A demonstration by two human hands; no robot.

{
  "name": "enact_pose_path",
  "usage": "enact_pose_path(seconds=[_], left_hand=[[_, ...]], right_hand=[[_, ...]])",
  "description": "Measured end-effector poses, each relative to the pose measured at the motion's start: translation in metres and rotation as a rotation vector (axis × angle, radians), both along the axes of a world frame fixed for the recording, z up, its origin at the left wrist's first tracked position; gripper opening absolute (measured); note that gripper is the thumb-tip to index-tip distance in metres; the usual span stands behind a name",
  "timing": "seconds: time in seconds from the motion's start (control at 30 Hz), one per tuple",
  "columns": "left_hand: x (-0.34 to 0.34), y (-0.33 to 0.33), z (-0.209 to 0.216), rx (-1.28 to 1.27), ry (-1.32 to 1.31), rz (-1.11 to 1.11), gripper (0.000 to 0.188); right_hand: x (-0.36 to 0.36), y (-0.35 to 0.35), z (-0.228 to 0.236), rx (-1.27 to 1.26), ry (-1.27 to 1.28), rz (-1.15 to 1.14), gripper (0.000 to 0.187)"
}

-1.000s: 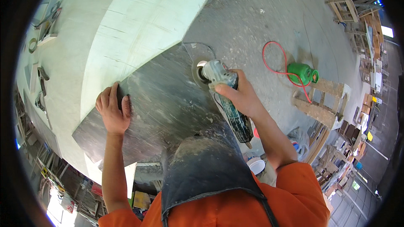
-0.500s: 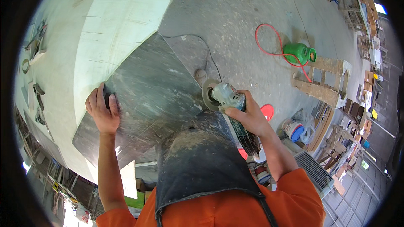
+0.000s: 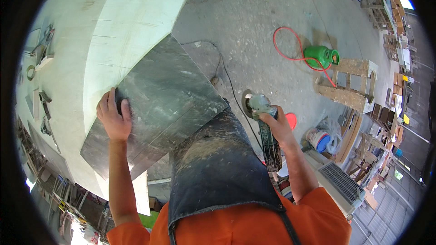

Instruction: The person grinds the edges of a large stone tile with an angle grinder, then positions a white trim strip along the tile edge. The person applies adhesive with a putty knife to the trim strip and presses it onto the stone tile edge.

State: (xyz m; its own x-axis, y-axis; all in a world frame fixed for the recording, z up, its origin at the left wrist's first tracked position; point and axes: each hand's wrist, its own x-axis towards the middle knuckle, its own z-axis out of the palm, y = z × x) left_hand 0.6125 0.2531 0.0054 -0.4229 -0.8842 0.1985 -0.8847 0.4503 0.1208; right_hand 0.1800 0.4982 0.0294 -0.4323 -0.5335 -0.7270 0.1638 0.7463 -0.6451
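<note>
My right hand (image 3: 278,126) is wrapped round the body of an angle grinder (image 3: 269,143), its disc (image 3: 247,102) pointing away from me. The grinder is held off the right edge of a dark grey marbled slab (image 3: 165,95), apart from it. The slab lies partly over a pale board, one corner near my apron (image 3: 213,154). At the slab's left edge my left hand (image 3: 113,118) has thumb and fingers round a small dark block (image 3: 119,97), mostly hidden by the hand. A dark cord (image 3: 231,90) runs over the floor past the grinder.
The pale board (image 3: 122,18) fills the left side, with black clamp-like tools (image 3: 45,104) and a tape roll (image 3: 31,72) on it. To the right stand a green gas cylinder (image 3: 318,56) with a red hose (image 3: 275,41), a wooden stand (image 3: 347,84) and a bucket (image 3: 317,139).
My right hand has moved the grinder to the right, away from the slab's corner, and turned it more upright in the picture. My left hand stays at the slab's left edge.
</note>
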Motion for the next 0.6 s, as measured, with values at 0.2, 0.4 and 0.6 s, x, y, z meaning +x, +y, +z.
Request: enact_pose_path(seconds=[0.2,0.4,0.6], left_hand=[[-0.059,0.09,0.048,0.475,-0.008,-0.35,0.074],[-0.07,0.109,0.033,0.38,0.051,-0.304,0.075],[-0.075,0.079,0.031,0.306,0.153,-0.128,0.069]], right_hand=[[-0.003,-0.009,0.03,-0.077,-0.015,-0.212,0.041],[-0.001,-0.026,0.061,-0.207,0.006,-0.238,0.04],[0.003,-0.036,0.078,-0.29,0.006,-0.217,0.035]])
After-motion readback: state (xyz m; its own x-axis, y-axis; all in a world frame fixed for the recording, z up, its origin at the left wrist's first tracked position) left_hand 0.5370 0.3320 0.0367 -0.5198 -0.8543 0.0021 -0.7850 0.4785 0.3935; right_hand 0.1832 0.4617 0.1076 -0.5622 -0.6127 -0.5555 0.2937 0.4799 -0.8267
